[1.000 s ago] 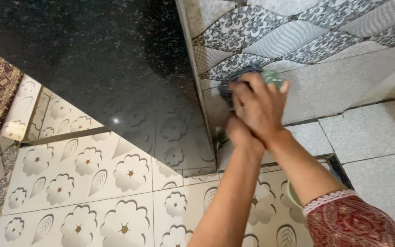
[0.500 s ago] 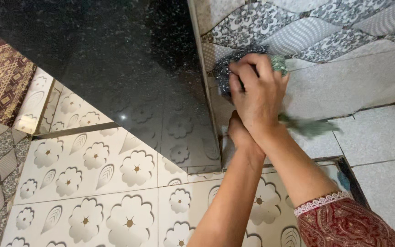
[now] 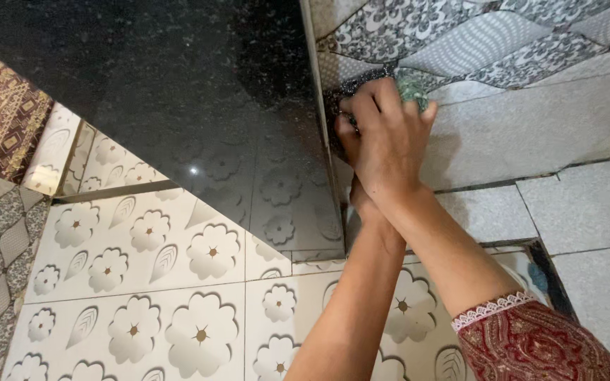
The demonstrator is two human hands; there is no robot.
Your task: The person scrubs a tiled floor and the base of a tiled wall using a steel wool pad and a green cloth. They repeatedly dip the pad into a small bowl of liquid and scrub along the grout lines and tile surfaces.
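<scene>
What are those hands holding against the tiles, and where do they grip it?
A dark scrubbing pad with a green part, pressed to the wall under the right hand, fingers across its back. The left hand's hold is hidden.

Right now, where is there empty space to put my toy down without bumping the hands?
The flower-pattern floor tiles left of the arms lie bare, bordered by the black stone slab. The grey tiles at right are bare too. It is crowded where the right hand and left hand press the scrubber at the slab's edge.
</scene>
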